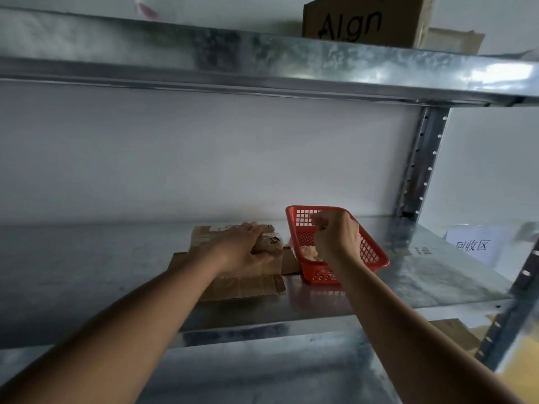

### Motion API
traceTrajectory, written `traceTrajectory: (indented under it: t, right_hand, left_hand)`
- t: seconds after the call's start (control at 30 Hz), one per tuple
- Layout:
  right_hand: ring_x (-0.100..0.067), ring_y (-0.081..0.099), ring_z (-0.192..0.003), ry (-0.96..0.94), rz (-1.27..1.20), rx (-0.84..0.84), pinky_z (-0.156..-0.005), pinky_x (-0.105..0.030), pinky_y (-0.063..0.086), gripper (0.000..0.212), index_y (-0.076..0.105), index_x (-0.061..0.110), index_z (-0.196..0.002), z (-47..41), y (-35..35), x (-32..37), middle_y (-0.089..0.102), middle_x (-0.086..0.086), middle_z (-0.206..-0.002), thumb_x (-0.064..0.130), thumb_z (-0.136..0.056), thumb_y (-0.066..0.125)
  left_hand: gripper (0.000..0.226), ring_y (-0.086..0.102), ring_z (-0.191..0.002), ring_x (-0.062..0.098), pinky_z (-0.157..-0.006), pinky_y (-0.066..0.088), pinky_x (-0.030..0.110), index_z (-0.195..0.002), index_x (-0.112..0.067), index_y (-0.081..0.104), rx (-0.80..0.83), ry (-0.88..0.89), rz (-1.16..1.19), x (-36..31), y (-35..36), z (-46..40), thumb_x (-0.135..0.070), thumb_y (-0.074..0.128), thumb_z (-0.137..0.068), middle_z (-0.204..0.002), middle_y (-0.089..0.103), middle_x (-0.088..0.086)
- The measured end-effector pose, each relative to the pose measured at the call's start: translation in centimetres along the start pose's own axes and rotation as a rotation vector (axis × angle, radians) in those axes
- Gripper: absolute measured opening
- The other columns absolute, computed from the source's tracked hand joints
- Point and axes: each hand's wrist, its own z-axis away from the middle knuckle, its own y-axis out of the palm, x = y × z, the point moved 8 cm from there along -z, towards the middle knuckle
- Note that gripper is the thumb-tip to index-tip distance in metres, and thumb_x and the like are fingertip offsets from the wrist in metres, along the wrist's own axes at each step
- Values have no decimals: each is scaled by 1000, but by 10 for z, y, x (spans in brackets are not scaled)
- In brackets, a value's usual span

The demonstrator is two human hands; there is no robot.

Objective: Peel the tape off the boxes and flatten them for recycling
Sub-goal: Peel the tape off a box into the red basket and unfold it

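Your left hand (243, 248) lay on the flattened boxes (242, 282) stacked on the metal shelf (87, 266), its fingers curled over a crumpled brown piece on top of the stack. Just to the right, touching the cardboard, stood a red basket (373, 255) holding wadded tape (310, 253). Your right hand (338, 233) hovered over the basket, fingers bunched; whether they pinched anything could not be told. A paper sign (474, 246) lay far right.
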Motion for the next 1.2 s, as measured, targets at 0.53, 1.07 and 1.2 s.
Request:
traceTrajectory:
  t: [0.53, 1.07, 1.2]
  right_hand:
    - [-13, 69, -75, -127, -10, 57, -52, -22, 51, 29, 74, 16, -120, -11, 19, 2, 77, -4, -105, 8, -92, 75]
    - [-15, 64, -84, -136, -38, -5, -53, -18, 41, 44, 65, 23, -134, -16, 9, 4, 76, -3, -113, 8, -92, 69]
    - [-13, 64, -73, -151, 71, 3, -49, -19, 41, 39, 63, 22, -135, -13, 10, 4, 77, -2, -107, 20, -97, 70]
  left_hand:
    - [77, 48, -136, 21, -107, 42, 39, -152, -33, 42, 3, -58, 93, 16, 3, -4, -74, 59, -88, -157, 43, -8]
    - [85, 38, -146, 21, -113, 34, 39, -156, -31, 37, 5, -39, 107, 23, 8, -9, -77, 57, -88, -164, 34, -9]
    - [82, 40, -144, 21, -112, 35, 40, -155, -30, 39, -9, -24, 105, 23, 8, -9, -75, 57, -89, -161, 37, -7]
